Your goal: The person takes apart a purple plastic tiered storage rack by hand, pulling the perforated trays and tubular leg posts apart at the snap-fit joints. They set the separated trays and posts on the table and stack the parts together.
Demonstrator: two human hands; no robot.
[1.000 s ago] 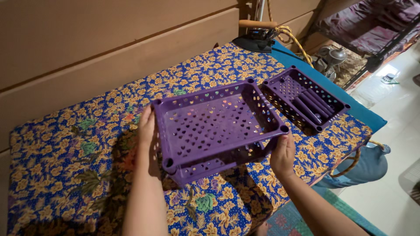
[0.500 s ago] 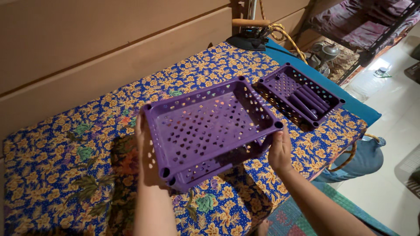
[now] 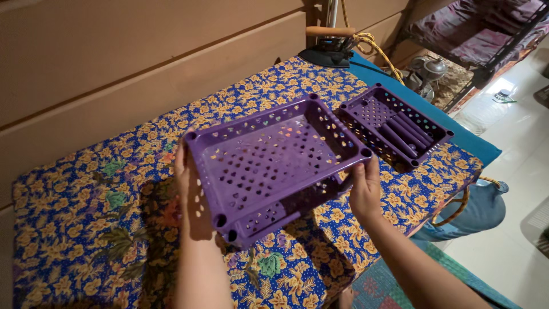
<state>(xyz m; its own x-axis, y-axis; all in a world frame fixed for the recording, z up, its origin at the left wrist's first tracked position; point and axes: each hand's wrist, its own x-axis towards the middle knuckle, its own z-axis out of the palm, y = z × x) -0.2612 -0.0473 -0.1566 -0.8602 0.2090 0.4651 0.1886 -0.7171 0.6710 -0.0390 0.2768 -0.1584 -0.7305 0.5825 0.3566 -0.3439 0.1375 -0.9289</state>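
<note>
I hold a purple perforated plastic tray (image 3: pixel 269 166) in the air above a table covered in blue floral cloth (image 3: pixel 86 217). It is tilted, with its inside facing me. My left hand (image 3: pixel 191 197) grips the tray's left end, and my right hand (image 3: pixel 365 189) grips its right end. A second purple tray (image 3: pixel 394 126) rests on the cloth to the right, with several purple rods lying inside it.
A clothes iron (image 3: pixel 329 48) with a wooden handle and a yellow cord stands at the table's far end on a blue pad (image 3: pixel 452 131). A wooden wall runs along the left. To the right there is a light tiled floor and a blue bag (image 3: pixel 474 209).
Both hands have raised the tray and tipped it further toward me. The second tray has stayed where it was.
</note>
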